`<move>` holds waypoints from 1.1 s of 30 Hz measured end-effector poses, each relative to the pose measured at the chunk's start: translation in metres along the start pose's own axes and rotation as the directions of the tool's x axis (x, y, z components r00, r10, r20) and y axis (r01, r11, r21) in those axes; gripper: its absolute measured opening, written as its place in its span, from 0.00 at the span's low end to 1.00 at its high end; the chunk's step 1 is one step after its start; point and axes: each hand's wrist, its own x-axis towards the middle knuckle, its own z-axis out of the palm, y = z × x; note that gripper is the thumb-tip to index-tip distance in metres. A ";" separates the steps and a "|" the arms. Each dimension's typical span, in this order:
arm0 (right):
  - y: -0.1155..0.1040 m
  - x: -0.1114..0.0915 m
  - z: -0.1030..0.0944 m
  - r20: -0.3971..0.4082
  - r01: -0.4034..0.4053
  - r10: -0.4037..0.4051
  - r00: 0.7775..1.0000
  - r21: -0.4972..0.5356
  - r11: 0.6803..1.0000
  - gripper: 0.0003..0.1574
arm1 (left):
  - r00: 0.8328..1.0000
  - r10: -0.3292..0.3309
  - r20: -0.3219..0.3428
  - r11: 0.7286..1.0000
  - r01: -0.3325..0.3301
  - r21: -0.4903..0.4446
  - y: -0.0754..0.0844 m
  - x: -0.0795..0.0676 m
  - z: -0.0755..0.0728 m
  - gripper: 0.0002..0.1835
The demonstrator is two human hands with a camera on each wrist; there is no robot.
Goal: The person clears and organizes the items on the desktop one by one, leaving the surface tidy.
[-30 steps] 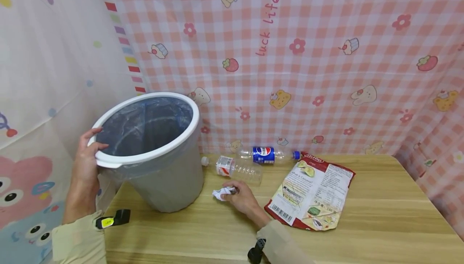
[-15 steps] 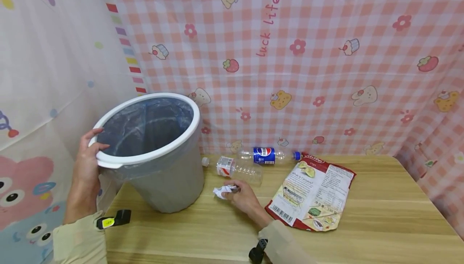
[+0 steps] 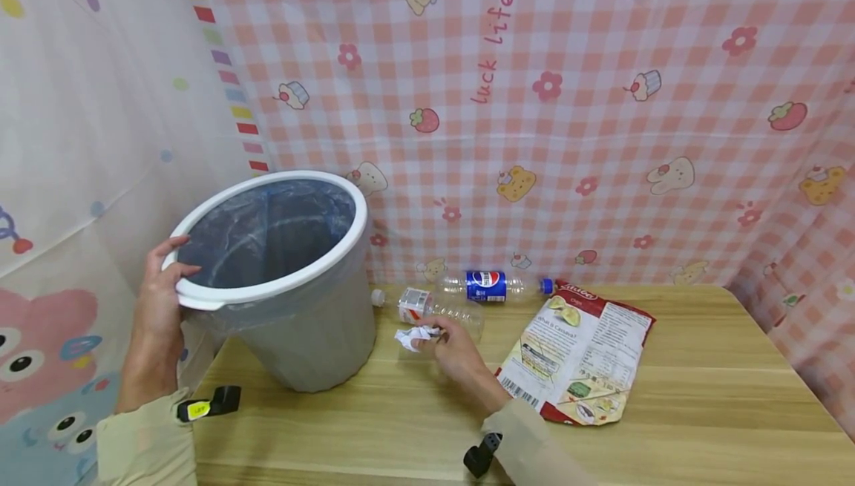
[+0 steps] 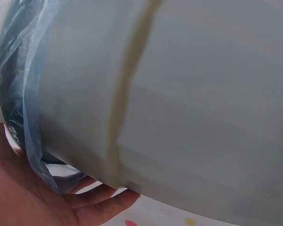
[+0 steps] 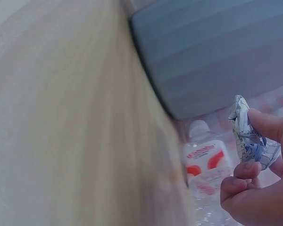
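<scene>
- Pink-and-white checked cloth hangs behind, printed with flowers, strawberries and small animals; paler cartoon-print cloth along the left.
- Wood-grain table below, its back edge close to the checked cloth.
- Grey bin at the table's left side: white rim, translucent bluish liner inside and folded over the outside.
- Left hand grips the bin at the left of its rim; two digits show over the rim, and the left wrist view has other fingers along the outside.
- Right hand pinches a crumpled piece of printed paper between thumb and fingers. Paper sits right of the bin, apart from it, in front of the bottles.
- White-capped clear bottle on its side, cap toward the bin; right hand partly covers it from the head view.
- Blue-labelled bottle lies just behind, blue cap beside the top corner of a red-and-white chip bag; contact there, cannot tell.
- Chip bag flat, right of the right hand.
</scene>
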 end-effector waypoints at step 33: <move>-0.064 0.004 -0.049 -0.087 0.077 -0.072 0.994 0.048 0.996 0.21 | 1.000 0.001 -0.005 1.000 -0.001 -0.021 0.001 0.001 0.000 0.25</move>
